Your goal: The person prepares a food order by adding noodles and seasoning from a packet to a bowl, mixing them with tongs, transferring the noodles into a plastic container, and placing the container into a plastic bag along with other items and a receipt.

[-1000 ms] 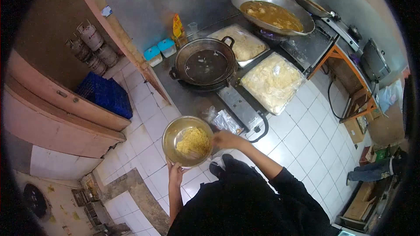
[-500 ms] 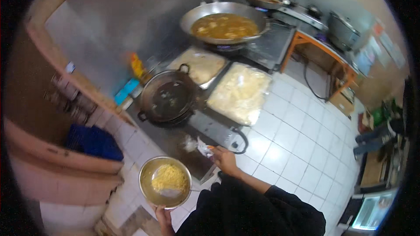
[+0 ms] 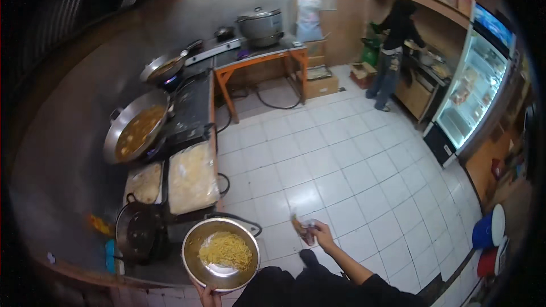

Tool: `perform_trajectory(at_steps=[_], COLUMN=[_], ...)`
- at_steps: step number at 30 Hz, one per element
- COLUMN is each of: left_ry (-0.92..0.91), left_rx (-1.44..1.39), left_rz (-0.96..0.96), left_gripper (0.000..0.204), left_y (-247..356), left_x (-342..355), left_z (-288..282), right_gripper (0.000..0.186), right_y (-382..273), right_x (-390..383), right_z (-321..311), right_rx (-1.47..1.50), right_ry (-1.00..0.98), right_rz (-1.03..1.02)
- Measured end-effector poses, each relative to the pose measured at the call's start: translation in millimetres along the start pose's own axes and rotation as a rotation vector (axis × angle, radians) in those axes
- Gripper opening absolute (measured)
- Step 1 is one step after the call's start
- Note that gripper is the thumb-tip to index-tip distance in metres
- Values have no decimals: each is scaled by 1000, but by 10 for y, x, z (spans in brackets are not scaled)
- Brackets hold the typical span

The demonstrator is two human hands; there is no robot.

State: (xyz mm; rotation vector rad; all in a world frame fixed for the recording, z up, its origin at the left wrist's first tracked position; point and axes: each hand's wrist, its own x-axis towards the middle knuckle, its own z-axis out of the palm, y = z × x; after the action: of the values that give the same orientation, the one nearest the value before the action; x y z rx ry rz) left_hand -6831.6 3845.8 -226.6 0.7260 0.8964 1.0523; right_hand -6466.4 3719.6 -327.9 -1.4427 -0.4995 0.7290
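Note:
My left hand point(image 3: 207, 294) grips the near rim of a round metal bowl point(image 3: 223, 277), its fingers closed beneath the edge. Yellow noodles point(image 3: 226, 250) lie in a loose heap inside. To the right, over the tiled floor, my right hand point(image 3: 323, 236) pinches a small clear plastic packet point(image 3: 309, 231) with something brownish in it; blur hides what that is. Left of the bowl stands a dark wok point(image 3: 138, 233) with loop handles. Beyond it on the counter lies a clear bag of pale yellow food point(image 3: 194, 179).
A large wok of brown broth point(image 3: 139, 131) and a smaller pan point(image 3: 162, 69) sit over flames at left. A big lidded pot point(image 3: 260, 25) stands on an orange-framed table point(image 3: 261, 59). Another person point(image 3: 392, 51) works at the far right, near a glass-door fridge point(image 3: 469, 91).
The view has swung right, away from the stove counter toward the room. My right hand has moved off the counter's edge to above the floor. The noodle bowl stays in my left hand.

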Motion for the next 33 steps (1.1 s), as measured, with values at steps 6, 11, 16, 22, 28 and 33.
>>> perform_trajectory(at_steps=[6,11,16,22,28,33], left_ry=[-334,-411,-361,-331,-120,-81], left_rx=[116,21,-8,-10,32,43], left_rz=[-85,-273,-330,-213,-348,-251], left_gripper=[93,90,84,82,62,39], left_y=[-772,-1450,-1770,-1949,-2328,-1985], left_x=[350,360,482,1013,2842,3794], left_z=[1331,2363,3228,3571,3317,4284], right_gripper=[13,10,7,17,26,38], right_y=[-212,103,-136,-201,-580,-848], right_x=[-608,-786,-480,1036,2918,4095], right_z=[-1842,-3101,-3623,-3608,-3086,-3011], right_rx=[-38,-337,-215,-197,-240,-359], right_ry=[565,792,855,563,532,495], right_rz=[76,27,153,-3,-247,-192])
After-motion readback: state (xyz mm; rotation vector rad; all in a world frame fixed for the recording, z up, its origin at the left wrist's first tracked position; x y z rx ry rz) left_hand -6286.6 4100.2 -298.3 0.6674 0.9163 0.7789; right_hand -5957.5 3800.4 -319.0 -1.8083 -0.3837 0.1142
